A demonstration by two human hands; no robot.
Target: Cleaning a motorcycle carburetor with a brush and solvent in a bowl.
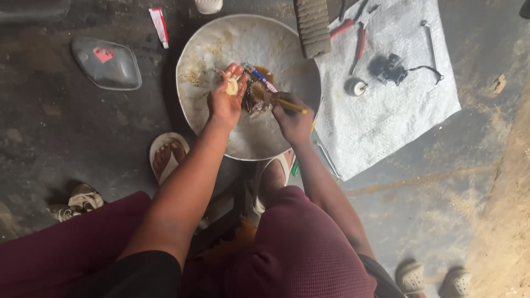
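Nearest the camera are the person's knees in maroon cloth (298, 248), with both forearms reaching forward over them to a wide, shallow metal basin (221, 41) on the dark floor.

The right hand (293, 117) is closed in a pinch around the yellow handle of a toothbrush (274, 94). The brush's long axis runs on a slant: the yellow handle end points toward the lower right, past the knuckles, and the blue and white end points to the upper left, toward the fingertips of the other hand. It lies over the middle of the basin, across a small dark, greasy part (255, 99) that sits between the two hands. Whether the bristles touch that part cannot be told.

The left hand (226, 94) is held palm up with the fingers curled loosely; a small pale piece (232, 85) rests in the palm, cupped rather than pinched. Its fingertips lie just beside the dark part.

The basin's inner surface is streaked with brown residue. Two sandalled feet (169, 156) stand at its near rim. To the right lies a white cloth (386, 121) carrying red-handled pliers (360, 41), a black part with a wire (391, 69) and a wrench (430, 40). A ridged block (312, 25) overlaps the basin's far rim. Well apart on the left are a clear plastic cover (106, 63) and a small tube (159, 26).
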